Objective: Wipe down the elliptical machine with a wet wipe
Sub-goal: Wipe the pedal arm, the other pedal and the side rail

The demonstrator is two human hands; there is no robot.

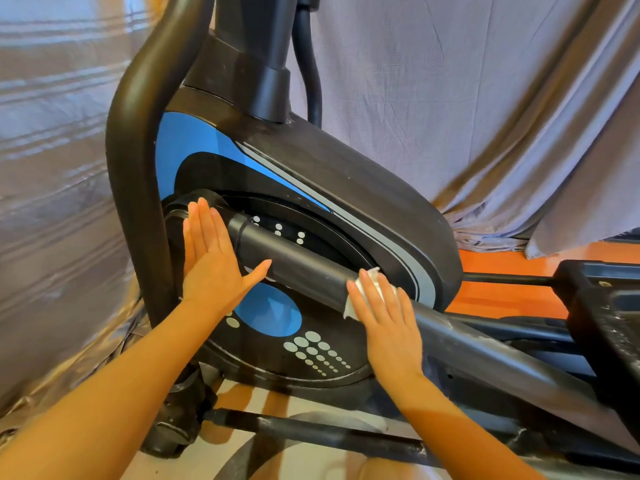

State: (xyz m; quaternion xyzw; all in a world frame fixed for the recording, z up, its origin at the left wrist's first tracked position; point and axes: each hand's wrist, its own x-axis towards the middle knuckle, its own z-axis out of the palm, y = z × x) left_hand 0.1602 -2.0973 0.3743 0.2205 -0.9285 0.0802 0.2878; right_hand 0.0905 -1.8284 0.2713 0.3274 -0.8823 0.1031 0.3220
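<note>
The black elliptical machine (346,174) with blue and grey markings fills the middle of the head view. A thick black crank arm (304,265) runs across its flywheel disc (270,313), from upper left to lower right. My left hand (211,261) lies flat with straight fingers against the arm's left end, at the hub. My right hand (384,317) presses a white wet wipe (369,277) onto the arm with straight fingers; the wipe shows above the fingertips and at the hand's left edge. Dust streaks the arm to the right of the wipe.
A curved black handlebar tube (138,109) rises at the left, and a black foot pedal (602,306) sits at the right. Grey cloth sheets (485,98) hang behind and to the left. Orange floor (502,265) shows behind the machine. A base bar (311,431) crosses the bottom.
</note>
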